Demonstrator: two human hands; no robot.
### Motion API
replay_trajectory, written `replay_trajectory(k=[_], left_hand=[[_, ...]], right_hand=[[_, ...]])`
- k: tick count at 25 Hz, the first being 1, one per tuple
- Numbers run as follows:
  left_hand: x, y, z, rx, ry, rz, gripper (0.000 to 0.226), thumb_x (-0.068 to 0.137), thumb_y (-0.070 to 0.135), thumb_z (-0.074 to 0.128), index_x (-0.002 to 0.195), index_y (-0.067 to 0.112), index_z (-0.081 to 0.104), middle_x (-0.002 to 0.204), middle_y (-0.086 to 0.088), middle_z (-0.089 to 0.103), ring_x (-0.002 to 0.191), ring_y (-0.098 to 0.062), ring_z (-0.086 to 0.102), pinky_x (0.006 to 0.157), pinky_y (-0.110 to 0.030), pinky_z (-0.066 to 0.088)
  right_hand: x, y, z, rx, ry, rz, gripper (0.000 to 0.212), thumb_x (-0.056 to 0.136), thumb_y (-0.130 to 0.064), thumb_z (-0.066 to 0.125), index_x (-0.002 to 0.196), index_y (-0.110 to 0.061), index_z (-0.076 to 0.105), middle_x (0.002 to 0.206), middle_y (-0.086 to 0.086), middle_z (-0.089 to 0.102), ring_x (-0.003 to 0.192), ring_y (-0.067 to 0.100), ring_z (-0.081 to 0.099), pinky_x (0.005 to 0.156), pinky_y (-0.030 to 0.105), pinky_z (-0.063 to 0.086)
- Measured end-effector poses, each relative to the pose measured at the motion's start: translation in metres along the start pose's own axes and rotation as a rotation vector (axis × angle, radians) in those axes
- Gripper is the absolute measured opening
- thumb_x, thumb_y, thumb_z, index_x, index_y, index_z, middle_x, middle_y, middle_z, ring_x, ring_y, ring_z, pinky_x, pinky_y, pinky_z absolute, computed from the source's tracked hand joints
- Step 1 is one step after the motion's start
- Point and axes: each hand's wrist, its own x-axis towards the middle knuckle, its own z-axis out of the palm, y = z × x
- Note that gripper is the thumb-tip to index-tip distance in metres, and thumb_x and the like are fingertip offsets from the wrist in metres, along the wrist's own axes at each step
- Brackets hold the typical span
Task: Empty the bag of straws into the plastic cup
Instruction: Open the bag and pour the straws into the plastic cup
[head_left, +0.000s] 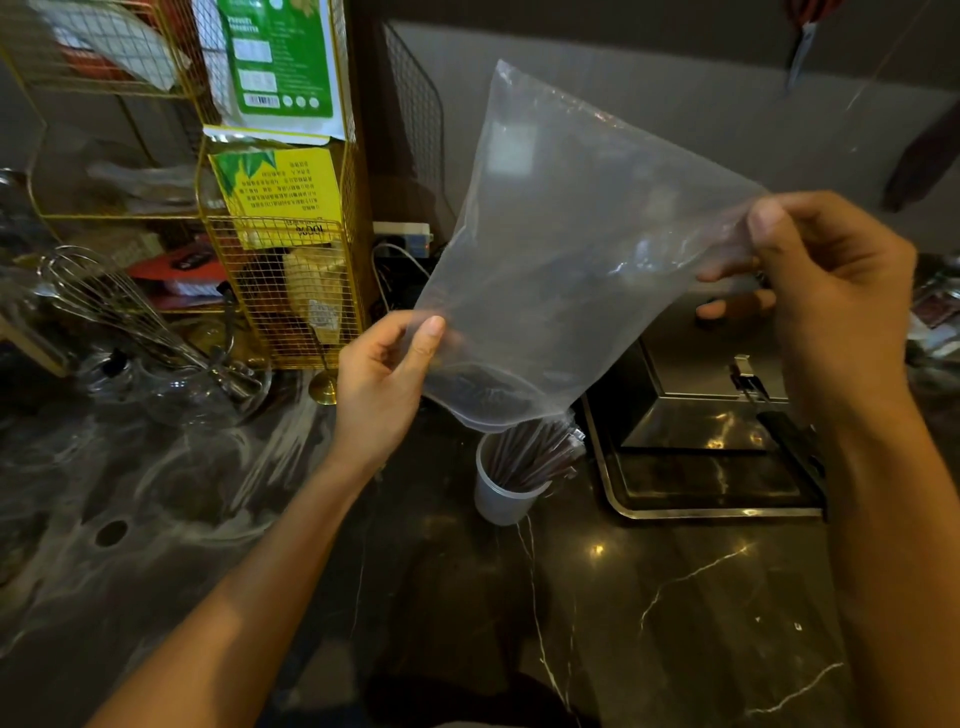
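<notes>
Above the dark marble counter (649, 597), a clear plastic bag (571, 249) is held up in the air by both hands, tilted so that its open mouth hangs low, just over the plastic cup (501, 496). The left hand (382, 379) pinches the bag's lower left edge, thumb on the near face and fingers behind the film. The right hand (831, 280) grips the bag's right edge higher up, thumb in front and fingertips showing through the plastic behind it. The bag looks slack and see-through, with only a dark shadowy patch near its mouth; whether that is a last few straws or something seen through the film cannot be told.

The cup stands upright on the counter, roughly midway along it and just beside the left edge of a recessed steel sink (701, 467). A bundle of dark straws (535, 452) fills it, leaning to the right, their tops reaching up under the bag's mouth.

Toward the counter's back left, a yellow wire rack (296, 291) holds packets with green and yellow labels. Left of it, near the counter's left edge, a metal whisk (119, 306) rests in a glass bowl (208, 395). A white power strip (402, 234) sits against the wall behind the bag.
</notes>
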Motion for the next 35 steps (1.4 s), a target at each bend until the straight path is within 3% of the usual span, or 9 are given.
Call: replay_trajectory(k=[5, 9, 13, 17, 20, 22, 26, 32, 35], left_hand=[[-0.01, -0.015, -0.007, -0.033, 0.095, -0.101, 0.021, 0.105, 0.016, 0.054, 0.094, 0.008, 0.07, 0.084, -0.016, 0.07, 0.074, -0.013, 0.068, 0.066, -0.023, 0.056], [-0.042, -0.027, 0.006, -0.122, 0.042, -0.192, 0.021, 0.106, 0.017, 0.051, 0.098, 0.014, 0.07, 0.09, -0.008, 0.075, 0.073, -0.021, 0.074, 0.065, -0.03, 0.062], [-0.058, -0.016, 0.027, -0.162, 0.014, -0.24, 0.022, 0.105, 0.024, 0.051, 0.099, 0.019, 0.071, 0.081, 0.007, 0.074, 0.073, -0.008, 0.068, 0.067, -0.024, 0.055], [-0.056, 0.012, 0.05, -0.245, -0.137, -0.172, 0.02, 0.102, 0.03, 0.053, 0.098, 0.021, 0.07, 0.081, 0.01, 0.073, 0.074, -0.006, 0.069, 0.069, -0.025, 0.058], [-0.058, 0.026, 0.077, -0.312, -0.258, -0.161, 0.017, 0.102, 0.03, 0.058, 0.1, 0.021, 0.072, 0.086, 0.008, 0.075, 0.079, -0.008, 0.072, 0.074, -0.028, 0.06], [-0.071, 0.028, 0.099, -0.349, -0.371, -0.226, 0.017, 0.1, 0.03, 0.06, 0.099, 0.018, 0.072, 0.085, 0.005, 0.076, 0.077, -0.007, 0.074, 0.071, -0.024, 0.06], [-0.118, 0.005, 0.137, -0.289, -0.599, -0.419, 0.022, 0.092, 0.032, 0.06, 0.099, 0.016, 0.073, 0.084, -0.002, 0.08, 0.073, -0.013, 0.077, 0.064, -0.023, 0.062], [-0.179, -0.057, 0.157, -0.028, -0.788, -0.664, 0.019, 0.101, 0.028, 0.059, 0.095, 0.017, 0.073, 0.084, -0.009, 0.078, 0.061, -0.021, 0.073, 0.06, -0.039, 0.059], [-0.185, -0.074, 0.172, 0.027, -0.813, -0.741, 0.015, 0.1, 0.025, 0.062, 0.109, 0.017, 0.071, 0.093, -0.007, 0.078, 0.077, -0.022, 0.076, 0.066, -0.029, 0.063]], right_hand=[[-0.012, 0.026, 0.018, 0.117, -0.182, 0.368, 0.031, 0.086, -0.033, 0.073, 0.116, -0.024, 0.069, 0.108, 0.004, 0.077, 0.064, 0.014, 0.07, 0.046, 0.025, 0.055], [-0.053, 0.056, 0.038, -0.001, -0.394, 0.617, 0.042, 0.087, -0.036, 0.074, 0.126, -0.021, 0.066, 0.115, -0.002, 0.074, 0.062, 0.014, 0.067, 0.047, 0.027, 0.054], [-0.092, 0.083, 0.03, -0.018, -0.262, 0.767, 0.047, 0.095, -0.034, 0.071, 0.137, -0.016, 0.059, 0.119, 0.001, 0.071, 0.059, 0.012, 0.065, 0.047, 0.026, 0.053], [-0.124, 0.09, 0.007, 0.151, -0.303, 0.893, 0.041, 0.097, -0.045, 0.064, 0.129, -0.02, 0.069, 0.113, 0.005, 0.078, 0.055, 0.013, 0.057, 0.05, 0.027, 0.048], [-0.149, 0.091, -0.022, 0.308, -0.171, 0.843, 0.041, 0.095, -0.036, 0.065, 0.118, -0.002, 0.071, 0.082, 0.026, 0.056, 0.052, 0.016, 0.042, 0.046, 0.026, 0.039], [-0.175, 0.096, -0.044, 0.324, -0.053, 0.86, 0.045, 0.091, -0.032, 0.069, 0.108, 0.009, 0.066, 0.08, 0.02, 0.047, 0.052, 0.019, 0.035, 0.044, 0.026, 0.035], [-0.25, 0.123, -0.079, 0.28, 0.034, 1.037, 0.025, 0.084, -0.036, 0.079, 0.084, -0.012, 0.073, 0.073, 0.019, 0.045, 0.046, 0.017, 0.037, 0.042, 0.026, 0.036], [-0.346, 0.155, -0.1, 0.264, 0.167, 1.325, 0.016, 0.089, -0.019, 0.076, 0.091, -0.004, 0.072, 0.057, 0.013, 0.052, 0.039, 0.016, 0.04, 0.039, 0.023, 0.031], [-0.369, 0.169, -0.103, 0.288, 0.278, 1.393, 0.013, 0.091, -0.019, 0.076, 0.084, -0.008, 0.073, 0.06, 0.013, 0.049, 0.043, 0.019, 0.037, 0.037, 0.023, 0.035]])
